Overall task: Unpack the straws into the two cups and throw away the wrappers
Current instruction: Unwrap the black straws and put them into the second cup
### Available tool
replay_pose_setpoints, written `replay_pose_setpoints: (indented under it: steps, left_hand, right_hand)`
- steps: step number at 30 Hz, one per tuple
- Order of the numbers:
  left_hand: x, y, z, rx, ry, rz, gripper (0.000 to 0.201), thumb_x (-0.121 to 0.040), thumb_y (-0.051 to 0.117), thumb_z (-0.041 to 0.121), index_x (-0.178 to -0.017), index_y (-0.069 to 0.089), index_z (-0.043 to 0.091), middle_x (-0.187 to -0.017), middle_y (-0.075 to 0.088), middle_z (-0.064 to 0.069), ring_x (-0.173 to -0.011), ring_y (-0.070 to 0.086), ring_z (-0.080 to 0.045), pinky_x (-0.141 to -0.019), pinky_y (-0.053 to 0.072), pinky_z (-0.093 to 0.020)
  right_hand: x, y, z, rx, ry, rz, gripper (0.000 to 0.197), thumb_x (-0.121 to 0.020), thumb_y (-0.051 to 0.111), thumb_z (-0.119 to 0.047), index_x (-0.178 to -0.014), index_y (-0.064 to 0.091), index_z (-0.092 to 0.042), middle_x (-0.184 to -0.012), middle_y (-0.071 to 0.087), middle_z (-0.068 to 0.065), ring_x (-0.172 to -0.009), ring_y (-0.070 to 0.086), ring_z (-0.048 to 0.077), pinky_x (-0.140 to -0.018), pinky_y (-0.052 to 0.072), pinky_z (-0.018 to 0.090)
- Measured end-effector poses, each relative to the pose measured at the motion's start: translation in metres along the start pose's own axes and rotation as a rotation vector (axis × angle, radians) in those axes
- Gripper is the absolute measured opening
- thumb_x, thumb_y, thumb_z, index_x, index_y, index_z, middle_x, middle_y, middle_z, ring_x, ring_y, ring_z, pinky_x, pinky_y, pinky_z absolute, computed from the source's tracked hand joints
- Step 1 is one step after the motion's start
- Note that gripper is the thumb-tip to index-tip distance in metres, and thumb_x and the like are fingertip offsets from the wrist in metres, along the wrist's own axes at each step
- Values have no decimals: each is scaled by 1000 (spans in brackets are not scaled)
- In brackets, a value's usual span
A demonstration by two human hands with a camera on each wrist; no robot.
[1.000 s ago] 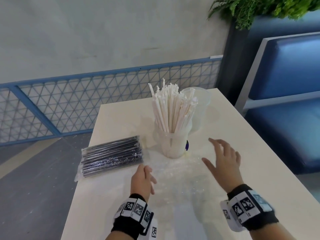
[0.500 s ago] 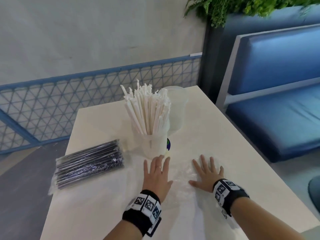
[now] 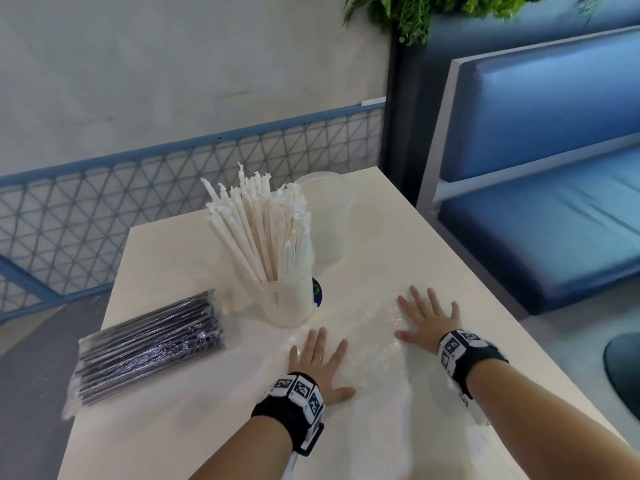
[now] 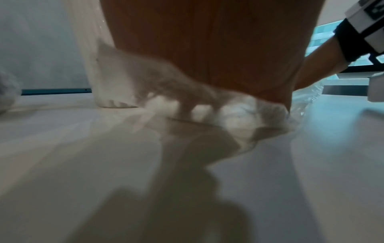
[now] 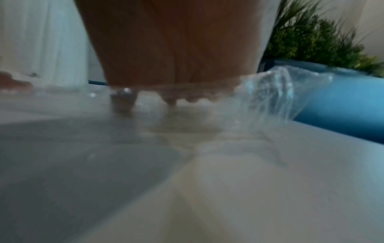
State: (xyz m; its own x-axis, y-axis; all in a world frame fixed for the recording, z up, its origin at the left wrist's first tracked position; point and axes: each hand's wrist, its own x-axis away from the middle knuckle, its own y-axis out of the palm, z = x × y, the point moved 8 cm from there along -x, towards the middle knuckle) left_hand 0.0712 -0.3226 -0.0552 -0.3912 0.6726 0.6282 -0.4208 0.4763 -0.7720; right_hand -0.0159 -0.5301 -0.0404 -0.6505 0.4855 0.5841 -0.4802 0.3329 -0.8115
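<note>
A clear empty plastic wrapper [image 3: 375,344] lies flat on the cream table [image 3: 398,237] in front of me. My left hand [image 3: 320,362] presses its left part with fingers spread flat. My right hand [image 3: 427,317] lies flat on its right part; a crinkled edge of the wrapper [image 5: 276,92] rises beside the palm. White paper straws [image 3: 263,230] fill a translucent cup [image 3: 284,303] just beyond my left hand. A second, empty cup [image 3: 325,216] stands behind it. A sealed pack of black straws [image 3: 149,344] lies at the left.
A blue mesh railing [image 3: 138,188] runs past the table's far and left sides. A blue padded bench [image 3: 540,188] stands to the right, with a green plant [image 3: 433,12] above it. A small dark round thing [image 3: 317,292] shows behind the full cup.
Both hands came down from hovering over the table and now lie flat on the wrapper. The head view has swung right and come closer.
</note>
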Motion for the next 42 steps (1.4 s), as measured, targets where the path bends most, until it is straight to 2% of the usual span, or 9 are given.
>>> replay_pose_setpoints:
  steps: [12, 20, 22, 24, 26, 29, 32, 37, 42]
  left_hand:
    - [-5, -1, -10, 9, -52, 16, 116, -68, 44, 82, -142, -27, 29, -150, -35, -8, -141, -27, -24, -111, -10, -58]
    - [7, -24, -2, -122, -50, 57, 114, -71, 40, 82, -147, -17, 17, -156, -19, -15, -145, -15, -27, -111, -17, -51]
    - [28, -56, 13, -50, 8, 244, 104, -73, 35, 81, -148, 5, 14, -157, 13, -8, -146, 10, -21, -113, -18, -48]
    - [71, -100, 22, 259, 103, 640, 78, -72, 38, 79, -128, 31, 25, -126, 48, 8, -123, 41, -10, -118, -4, -41]
    - [122, -135, 1, 534, 121, 1074, 58, -71, 54, 67, -107, 38, 25, -100, 43, 14, -96, 41, -6, -107, 30, -39]
    - [160, -158, -63, 841, -4, 1379, 90, -58, 81, 44, -127, 32, 14, -119, 35, 4, -111, 39, -14, -99, 38, -34]
    - [136, -178, -119, 1017, -74, 1109, 134, -49, 89, 32, -146, 0, 15, -150, 18, -4, -137, 23, -15, -111, 25, -34]
    - [76, -189, -159, 1045, 28, 514, 168, -15, 80, 72, -148, -7, 19, -156, 17, 1, -143, 18, -14, -117, 21, -38]
    - [60, -201, -144, 862, 151, 317, 104, -42, 88, 51, -131, 42, 22, -117, 55, 17, -116, 50, -4, -101, 39, -23]
  right_hand:
    - [-10, 11, 26, -232, 6, 0, 126, -52, 44, -92, -141, -25, -36, -149, -36, -13, -141, -27, 20, -108, 0, 68]
    - [2, -11, 19, -237, 126, -40, 127, -61, 60, -77, -145, -20, -25, -155, -26, 4, -144, -17, 33, -111, 5, 67]
    - [17, -33, 3, -219, 117, 33, 116, -70, 55, -74, -147, -15, -23, -157, -17, 10, -146, -7, 31, -114, 4, 61]
    - [38, -62, -19, -327, 19, 159, 103, -75, 53, -69, -149, -5, -26, -159, -6, 7, -146, 13, 24, -114, 5, 57]
    - [59, -91, -43, -546, -147, 274, 98, -74, 60, -62, -148, 6, -29, -159, 7, 1, -142, 25, 18, -116, 13, 52]
    - [82, -135, -77, -786, -376, 397, 102, -70, 73, -48, -148, 12, -26, -156, 18, -4, -141, 25, 13, -115, 25, 36]
    - [85, -166, -112, -805, -491, 415, 110, -68, 78, -41, -149, 6, -22, -157, 13, -7, -143, 18, 10, -110, 20, 23]
    - [55, -194, -173, -865, -665, 302, 126, -63, 85, -25, -148, -8, -18, -155, 15, -6, -142, 21, 12, -108, 21, 21]
    - [32, -201, -198, -862, -740, 266, 136, -59, 87, -22, -145, -18, -27, -136, 32, -18, -132, 38, 15, -112, 32, 42]
